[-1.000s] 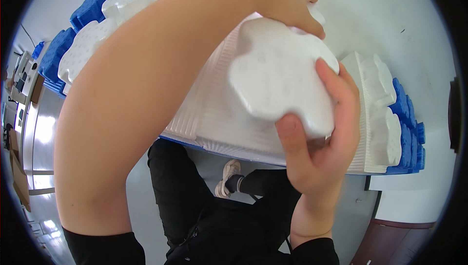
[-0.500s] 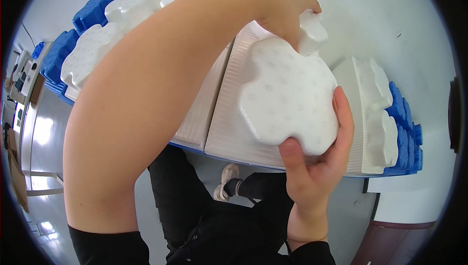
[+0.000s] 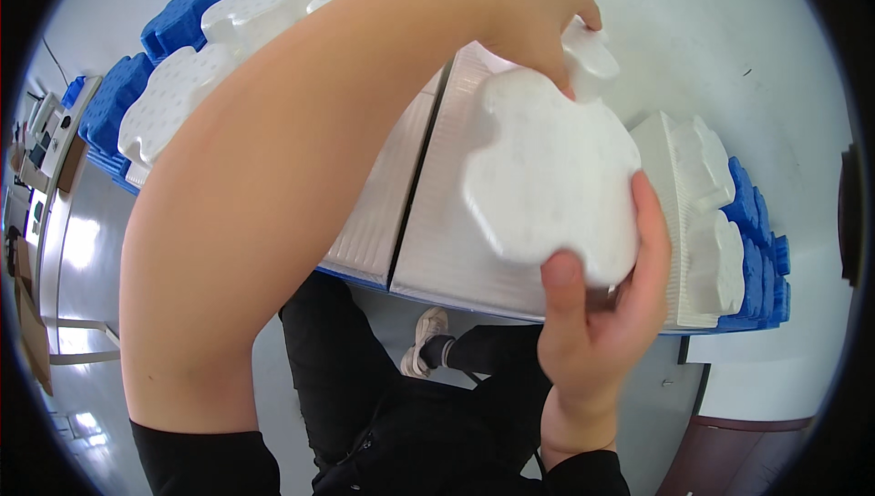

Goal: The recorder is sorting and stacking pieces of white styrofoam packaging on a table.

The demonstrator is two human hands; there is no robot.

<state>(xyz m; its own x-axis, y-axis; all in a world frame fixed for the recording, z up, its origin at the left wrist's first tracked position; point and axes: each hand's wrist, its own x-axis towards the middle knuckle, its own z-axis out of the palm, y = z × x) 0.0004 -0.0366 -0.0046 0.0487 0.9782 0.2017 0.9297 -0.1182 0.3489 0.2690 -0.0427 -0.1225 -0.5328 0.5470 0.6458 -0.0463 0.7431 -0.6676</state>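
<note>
White lobed piece (image 3: 556,177) has blue pieces (image 3: 117,97) beyond the left forearm (image 3: 273,154).

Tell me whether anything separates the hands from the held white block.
Nothing visible does: the right hand grips the white block at its near right edge, and the left hand appears to touch its far edge.

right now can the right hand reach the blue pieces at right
Probably not directly: the right hand holds the white lobed block, and white pieces stand between it and the blue pieces.
</note>
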